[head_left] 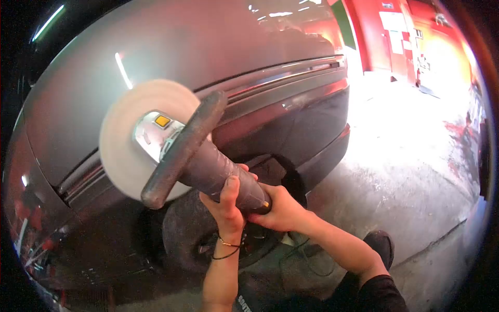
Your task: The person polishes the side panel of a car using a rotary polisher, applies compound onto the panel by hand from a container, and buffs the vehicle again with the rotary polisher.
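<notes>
Evidently the work is in progress: a charcoal-bodied power polisher (213,166) is held out in front of the side of a glossy dark grey vehicle (182,31), above the dark wheel (182,229). The left hand (224,205) is wrapped around the middle of the tool's barrel, thumb uppermost, and the right hand (280,209) grips its rear end, so both are full. At the far end, a broad cream-coloured round pad (117,145) overlaps the bodywork, its faint rings and smooth blur suggesting that it is spinning; whether it presses on the paint or stands just off it, I cannot tell. A thick black bar handle (182,153) crosses the shiny silver head (148,132), with no hand on it. How much has been buffed is hard to judge, since no clear border between treated and untreated paint shows; the tool in both hands suggests that the job is unfinished. The upper panel mirrors a lamp as a crisp white streak (123,70), while the long side moulding with a chrome line (291,70) runs rearward beside the tool. Beyond, a grey concrete floor (410,156) lies in strong glare, leading to a red wall (369,31) with white sheets of paper (392,22) on it.
</notes>
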{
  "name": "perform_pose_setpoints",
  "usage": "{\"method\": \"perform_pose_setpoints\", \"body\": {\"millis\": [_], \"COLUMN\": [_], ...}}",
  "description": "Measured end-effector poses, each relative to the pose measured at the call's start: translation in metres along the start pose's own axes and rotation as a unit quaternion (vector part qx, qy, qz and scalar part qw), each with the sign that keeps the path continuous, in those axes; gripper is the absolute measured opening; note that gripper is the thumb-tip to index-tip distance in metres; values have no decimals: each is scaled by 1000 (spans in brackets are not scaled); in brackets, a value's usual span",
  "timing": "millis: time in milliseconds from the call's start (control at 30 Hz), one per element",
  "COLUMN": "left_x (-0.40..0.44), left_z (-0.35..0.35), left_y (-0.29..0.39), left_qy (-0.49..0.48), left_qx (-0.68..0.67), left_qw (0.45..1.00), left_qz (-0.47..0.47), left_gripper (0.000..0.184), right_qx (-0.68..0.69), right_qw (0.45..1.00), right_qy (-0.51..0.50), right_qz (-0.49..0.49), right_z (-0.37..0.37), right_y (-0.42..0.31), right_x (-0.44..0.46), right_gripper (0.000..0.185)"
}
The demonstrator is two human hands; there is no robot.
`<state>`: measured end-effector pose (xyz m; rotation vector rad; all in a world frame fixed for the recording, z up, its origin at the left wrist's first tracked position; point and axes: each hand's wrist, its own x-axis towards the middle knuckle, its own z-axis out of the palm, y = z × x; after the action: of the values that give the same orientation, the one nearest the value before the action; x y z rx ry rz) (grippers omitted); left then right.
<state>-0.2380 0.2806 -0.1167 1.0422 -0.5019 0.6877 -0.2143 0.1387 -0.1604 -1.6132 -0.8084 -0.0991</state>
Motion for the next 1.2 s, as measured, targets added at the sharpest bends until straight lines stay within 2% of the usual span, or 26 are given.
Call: {"method": "perform_pose_setpoints", "body": {"millis": [100,167,200,300,367,467,567,700,833,867,1000,1133,1200], "left_x": [3,9,15,36,51,64,67,72,86,92,109,124,151], "left_z": [5,21,22,52,66,106,155,210,262,274,324,389,415], "left_y": [-23,-41,-57,-75,-99,-128,-144,-184,-204,-210,-236,-234,-225], "left_qy": [-19,-64,-73,-139,-157,-179,-192,-196,-205,-211,-183,-172,-154], "left_qx": [10,64,62,87,117,135,106,107,87,92,89,71,81], "left_qw": [999,995,993,981,976,969,963,960,961,957,973,979,983], "left_qz": [-45,-49,-74,-105,-100,-108,-158,-168,-166,-175,-106,-82,-64], "left_gripper": [48,45,42,43,44,43,36,35,37,44,38,38,38], "right_qx": [6,38,76,112,111,100,155,174,201,194,163,129,99], "right_qw": [1000,996,993,979,973,960,949,941,941,939,957,970,974], "right_qy": [21,81,88,166,200,251,250,270,260,272,237,204,202], "right_qz": [-2,-10,28,20,11,69,112,104,81,80,40,29,9], "right_z": [-9,-18,-22,-38,-55,-93,-136,-194,-253,-268,-336,-402,-428], "right_y": [18,30,40,53,55,53,65,83,88,87,79,57,34], "right_x": [-7,-14,-15,-11,-11,-12,-14,-17,-8,-5,3,11,33], "right_gripper": [64,57,51,49,45,38,35,25,20,20,22,24,15]}}
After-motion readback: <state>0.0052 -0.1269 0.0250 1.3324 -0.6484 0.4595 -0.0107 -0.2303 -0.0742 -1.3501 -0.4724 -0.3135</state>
